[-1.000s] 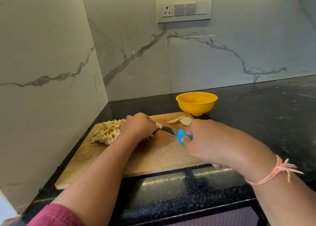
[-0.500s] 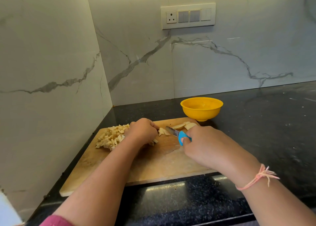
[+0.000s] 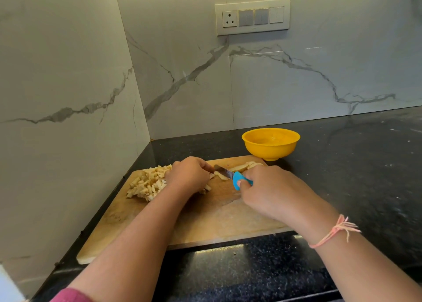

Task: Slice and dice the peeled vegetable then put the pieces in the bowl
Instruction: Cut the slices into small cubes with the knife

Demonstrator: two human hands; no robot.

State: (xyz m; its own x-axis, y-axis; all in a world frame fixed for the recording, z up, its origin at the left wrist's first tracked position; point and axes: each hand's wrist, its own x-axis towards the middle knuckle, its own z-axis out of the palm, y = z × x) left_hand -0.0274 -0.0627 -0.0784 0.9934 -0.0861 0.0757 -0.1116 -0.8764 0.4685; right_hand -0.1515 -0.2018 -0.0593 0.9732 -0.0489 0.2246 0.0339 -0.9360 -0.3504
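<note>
A wooden cutting board lies on the black counter. A pile of pale diced vegetable pieces sits at its far left. My left hand is curled over vegetable strips beside the pile, holding them down; most of them are hidden under it. My right hand grips a knife with a blue handle, whose blade points at my left fingertips. Uncut slices lie at the board's far right. An empty yellow bowl stands just behind the board.
Marble walls close off the left and the back, meeting in a corner behind the board. A switch panel is mounted on the back wall. The black counter stretches to the right. The counter's front edge runs under my forearms.
The knife blade has shifted slightly left, closer to my left fingers. The camera has tilted up a little, so everything sits lower in view.
</note>
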